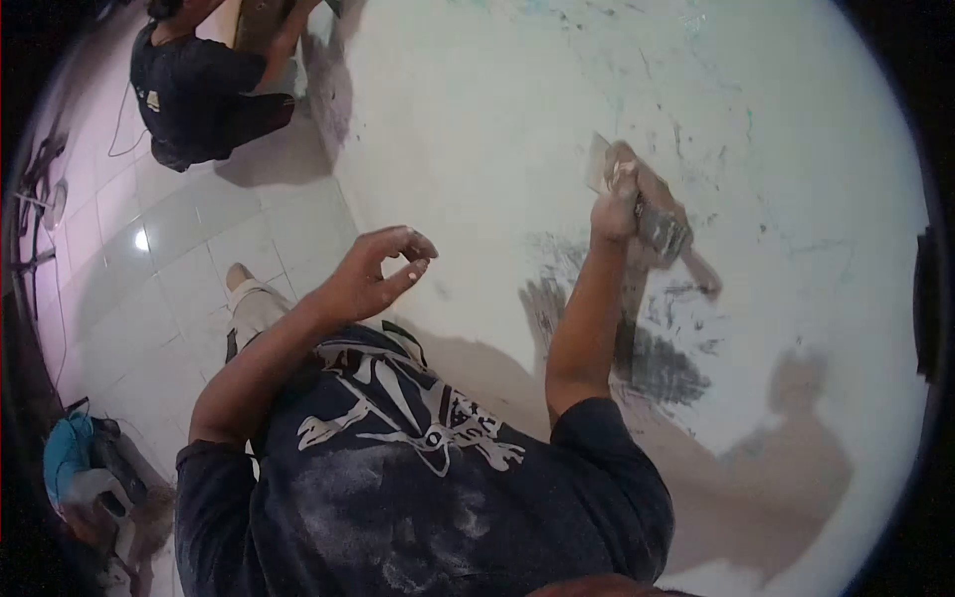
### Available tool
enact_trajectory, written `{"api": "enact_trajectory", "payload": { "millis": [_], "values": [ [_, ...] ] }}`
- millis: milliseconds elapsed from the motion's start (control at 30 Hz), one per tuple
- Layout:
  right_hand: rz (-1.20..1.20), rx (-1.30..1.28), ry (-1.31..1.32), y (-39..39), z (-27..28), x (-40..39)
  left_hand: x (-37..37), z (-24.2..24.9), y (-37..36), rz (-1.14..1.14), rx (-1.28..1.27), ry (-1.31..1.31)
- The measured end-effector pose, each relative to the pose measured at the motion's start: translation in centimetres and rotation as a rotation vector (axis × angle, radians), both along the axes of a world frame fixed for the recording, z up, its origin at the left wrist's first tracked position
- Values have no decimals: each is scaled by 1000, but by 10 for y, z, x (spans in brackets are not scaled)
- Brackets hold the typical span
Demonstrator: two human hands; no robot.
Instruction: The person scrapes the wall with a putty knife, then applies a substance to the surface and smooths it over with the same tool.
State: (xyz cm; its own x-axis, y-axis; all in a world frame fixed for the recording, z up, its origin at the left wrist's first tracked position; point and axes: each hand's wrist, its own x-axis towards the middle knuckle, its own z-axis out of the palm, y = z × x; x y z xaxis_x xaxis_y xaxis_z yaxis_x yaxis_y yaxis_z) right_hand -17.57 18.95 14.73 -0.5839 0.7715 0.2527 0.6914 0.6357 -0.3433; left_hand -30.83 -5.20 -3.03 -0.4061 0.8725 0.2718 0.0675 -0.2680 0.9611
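My right hand (619, 194) is raised against the pale wall (477, 139), its fingers closed round a thin flat scraper (598, 164). The scraper's pale blade shows on the left of the hand. A grey, rough-looking piece (664, 231) shows just right of the wrist; I cannot tell whether it is part of the same tool. Below lie dark grey smears (667, 368) on the wall, partly behind my forearm. My left hand (383, 271) hovers in front of the wall's lower part, fingers loosely curled, thumb apart, nothing between them. White dust marks its fingertips.
At upper left, another person (204, 90) in dark clothes crouches by the wall on the tiled floor (239, 214). A blue item (68, 453) and a grey-white object (104, 502) sit at lower left. Cables and dark gear (40, 199) line the left edge.
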Motion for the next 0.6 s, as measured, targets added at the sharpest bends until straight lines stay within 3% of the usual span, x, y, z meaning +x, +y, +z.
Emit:
{"api": "enact_trajectory", "payload": {
  "millis": [67,100,233,467,500,533,600],
  "values": [
    [900,-153,830,59,-63,6,-5,7,-4,-19,21,11],
    [910,-176,830,56,-65,-1,-3,2,-4,0,61,-28],
    [85,654,-26,16,-27,-9,-7,-4,-6,42,-54,-11],
    [361,586,199,100,-73,36,-17,-2,-5,59,-92,-5],
    [-172,278,135,39,-48,0,-16,0,-4,41,-83,-1],
    [-173,285,134,29,-36,-8,-14,1,-1,24,-63,-4],
    [568,182,760,19,-25,-20,-15,2,-2,-1,-32,-4]
  ]
}}
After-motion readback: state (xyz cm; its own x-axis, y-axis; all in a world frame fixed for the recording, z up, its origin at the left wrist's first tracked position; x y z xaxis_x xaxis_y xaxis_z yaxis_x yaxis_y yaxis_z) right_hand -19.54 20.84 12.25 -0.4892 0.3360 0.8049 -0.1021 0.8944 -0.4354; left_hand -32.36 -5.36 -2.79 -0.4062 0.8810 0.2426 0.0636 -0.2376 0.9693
